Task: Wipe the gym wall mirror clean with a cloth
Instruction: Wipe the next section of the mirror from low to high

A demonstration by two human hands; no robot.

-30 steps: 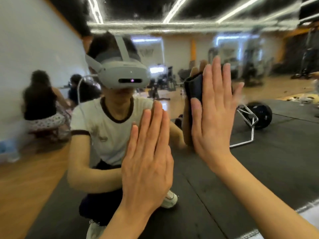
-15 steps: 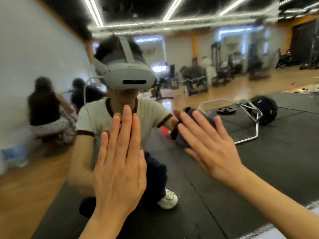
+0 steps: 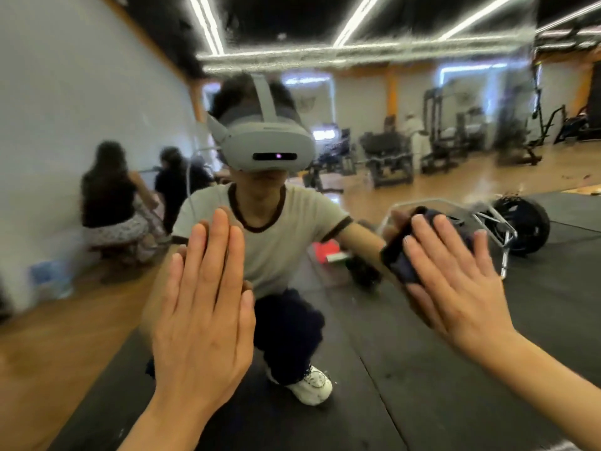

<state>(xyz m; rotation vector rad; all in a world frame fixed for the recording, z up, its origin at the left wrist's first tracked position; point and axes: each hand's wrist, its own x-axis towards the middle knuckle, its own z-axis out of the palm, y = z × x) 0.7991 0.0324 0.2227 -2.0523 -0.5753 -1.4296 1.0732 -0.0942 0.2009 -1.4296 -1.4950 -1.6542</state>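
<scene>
Pressing flat on mirror [image 3: 97,92]: bare left hand [image 3: 201,307], right hand [image 3: 455,281] over dark cloth [image 3: 401,258].

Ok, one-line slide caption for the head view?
Right hand presses a dark cloth flat to the mirror; left hand braces, palm flat.

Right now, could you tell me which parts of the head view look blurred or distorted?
Head view: left hand and right hand on the dark cloth are fairly sharp; the reflected gym is smeared, worst at the left edge, and the ceiling lights streak.
</scene>
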